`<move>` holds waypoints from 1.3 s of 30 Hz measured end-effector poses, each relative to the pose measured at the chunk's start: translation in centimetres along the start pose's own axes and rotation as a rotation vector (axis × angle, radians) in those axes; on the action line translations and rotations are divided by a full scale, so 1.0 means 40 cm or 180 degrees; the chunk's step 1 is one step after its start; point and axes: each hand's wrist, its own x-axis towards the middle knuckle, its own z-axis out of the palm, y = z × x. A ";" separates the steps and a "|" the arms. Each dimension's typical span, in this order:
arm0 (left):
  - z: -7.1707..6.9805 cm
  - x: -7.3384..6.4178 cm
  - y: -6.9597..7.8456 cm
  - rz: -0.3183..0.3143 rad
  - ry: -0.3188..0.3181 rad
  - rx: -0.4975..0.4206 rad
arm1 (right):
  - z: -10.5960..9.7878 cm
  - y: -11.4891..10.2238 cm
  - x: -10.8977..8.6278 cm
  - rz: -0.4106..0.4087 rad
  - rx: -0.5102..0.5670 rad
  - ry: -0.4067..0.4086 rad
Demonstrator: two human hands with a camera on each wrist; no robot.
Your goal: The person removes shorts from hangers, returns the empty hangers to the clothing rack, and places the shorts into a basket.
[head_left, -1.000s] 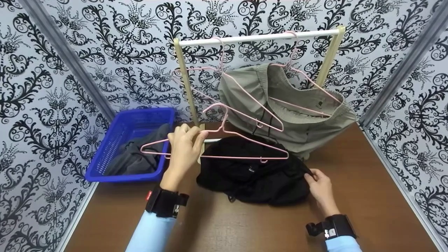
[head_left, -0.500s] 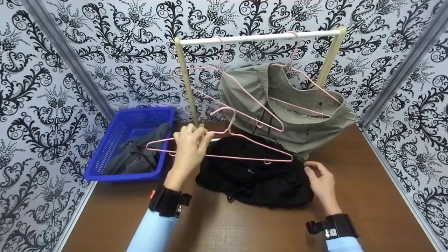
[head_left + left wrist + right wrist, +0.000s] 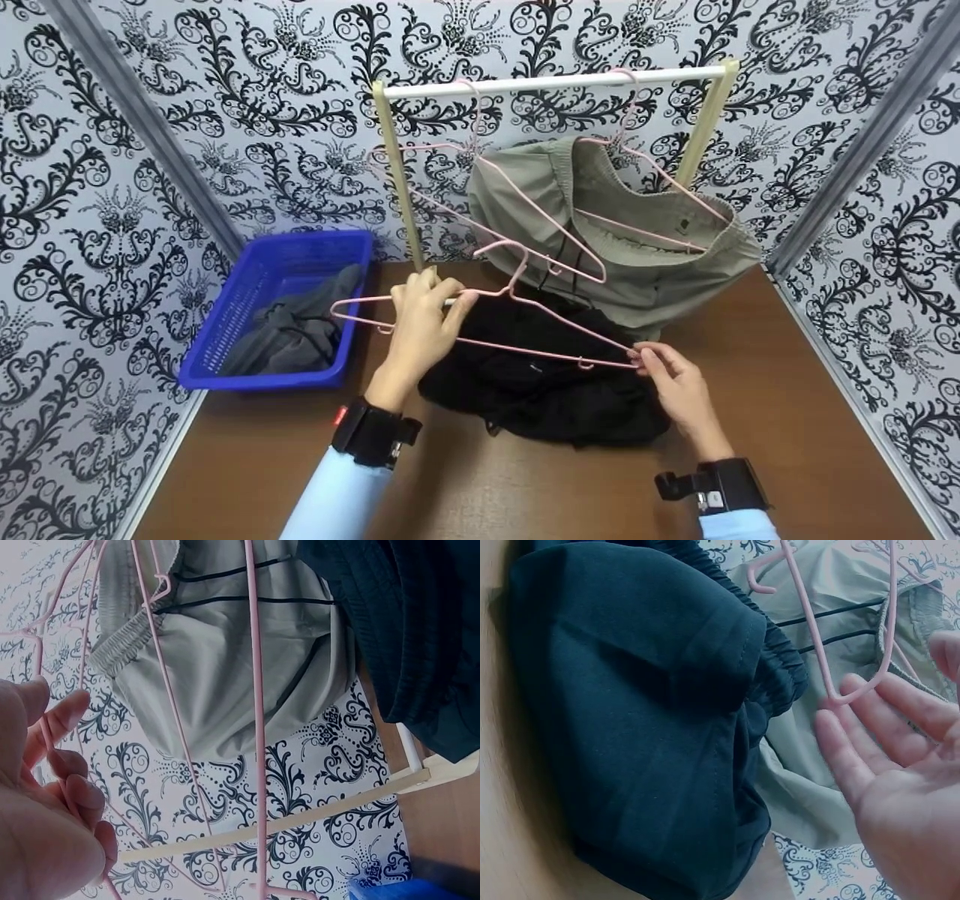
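My left hand (image 3: 427, 322) grips one shoulder of a pink hanger (image 3: 551, 309), its fingers curled round the wire in the left wrist view. The hanger is held over a black elastic-waisted garment (image 3: 540, 405) that lies on the table. At the hanger's right end is my right hand (image 3: 679, 382). In the right wrist view the hanger's corner rests across fairly straight fingers (image 3: 845, 754), while the thumb stands apart. The black garment's gathered waistband (image 3: 784, 675) faces that hand.
Behind stands a rack with a white rail (image 3: 555, 81). A bare pink hanger (image 3: 525, 196) and a grey-green garment (image 3: 637, 277) on another hanger hang from it. At left, a blue basket (image 3: 196, 375) holds a dark grey garment (image 3: 292, 341). Patterned walls surround the brown table (image 3: 510, 495).
My left hand has carried the hanger rightward and slightly down. My right hand has let go of the black garment's edge and come up to the hanger's right end.
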 end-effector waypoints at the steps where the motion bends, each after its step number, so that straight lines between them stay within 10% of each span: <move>1: 0.002 0.001 0.002 0.0009 -0.0005 -0.0004 | 0.000 -0.001 -0.002 0.0012 -0.0040 -0.0068; 11: 0.022 0.002 0.012 0.0113 -0.0030 -0.0105 | 0.017 0.009 -0.008 -0.0144 -0.0019 -0.0338; 39: 0.030 -0.005 -0.021 0.0462 -0.0204 0.0154 | 0.002 0.009 -0.008 -0.0209 0.0158 0.0111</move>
